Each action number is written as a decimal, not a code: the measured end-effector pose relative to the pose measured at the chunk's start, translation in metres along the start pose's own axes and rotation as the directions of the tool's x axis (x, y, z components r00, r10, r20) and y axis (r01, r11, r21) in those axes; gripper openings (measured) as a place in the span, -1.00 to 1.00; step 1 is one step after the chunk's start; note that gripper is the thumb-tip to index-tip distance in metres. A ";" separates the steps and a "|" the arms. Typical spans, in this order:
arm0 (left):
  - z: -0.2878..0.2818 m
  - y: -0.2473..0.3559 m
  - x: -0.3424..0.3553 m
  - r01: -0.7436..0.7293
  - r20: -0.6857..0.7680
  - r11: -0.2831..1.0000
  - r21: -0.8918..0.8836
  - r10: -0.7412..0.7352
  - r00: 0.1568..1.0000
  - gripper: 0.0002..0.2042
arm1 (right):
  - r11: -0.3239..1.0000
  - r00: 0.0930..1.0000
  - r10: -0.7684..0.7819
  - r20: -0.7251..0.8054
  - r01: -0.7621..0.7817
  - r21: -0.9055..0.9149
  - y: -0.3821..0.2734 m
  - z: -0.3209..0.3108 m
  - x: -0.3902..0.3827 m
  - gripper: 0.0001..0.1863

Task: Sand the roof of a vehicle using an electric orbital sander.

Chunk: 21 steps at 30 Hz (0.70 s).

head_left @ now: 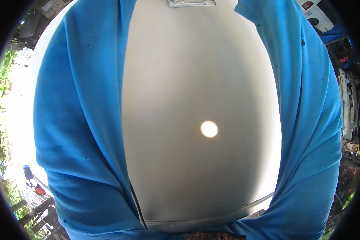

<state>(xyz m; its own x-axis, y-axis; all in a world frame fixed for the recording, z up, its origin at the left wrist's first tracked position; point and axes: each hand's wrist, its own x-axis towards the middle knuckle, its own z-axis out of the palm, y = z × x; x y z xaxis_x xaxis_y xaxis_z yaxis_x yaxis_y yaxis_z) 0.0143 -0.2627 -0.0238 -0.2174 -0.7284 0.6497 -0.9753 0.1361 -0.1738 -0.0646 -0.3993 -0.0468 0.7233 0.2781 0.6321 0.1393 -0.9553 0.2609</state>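
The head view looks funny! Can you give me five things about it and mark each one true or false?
1. Blue cloth shows on both sides of the pale panel. True.
2. Both hands can be seen. False: neither hand is in view.
3. A round bright spot shows on the pale panel. True.
4. The blue cloth is perfectly flat. False: it has folds.
5. A shiny piece shows at the top edge. True.
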 end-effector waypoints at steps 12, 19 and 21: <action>-0.091 0.168 -0.041 0.448 0.175 0.883 -0.139 -0.423 0.889 -0.58 | 0.951 0.942 0.300 0.150 -0.307 0.026 -0.119 -0.109 -0.073 -0.63; -0.134 0.305 -0.034 0.534 0.174 0.803 -0.264 -0.505 0.845 -0.55 | 0.874 0.869 0.437 0.232 -0.471 0.117 -0.192 -0.228 -0.152 -0.62; -0.151 0.331 -0.051 0.527 0.193 0.810 -0.257 -0.491 0.849 -0.55 | 0.800 0.852 0.486 0.196 -0.524 0.292 -0.226 -0.252 -0.161 -0.59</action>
<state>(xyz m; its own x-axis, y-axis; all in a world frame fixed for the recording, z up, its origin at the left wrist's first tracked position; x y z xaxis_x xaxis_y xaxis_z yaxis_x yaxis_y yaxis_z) -0.3030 -0.0787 -0.0027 0.3021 -0.8153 0.4940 -0.9143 -0.1010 0.3924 -0.3832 -0.2028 -0.0240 0.8159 -0.2475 0.5225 -0.0703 -0.9395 -0.3352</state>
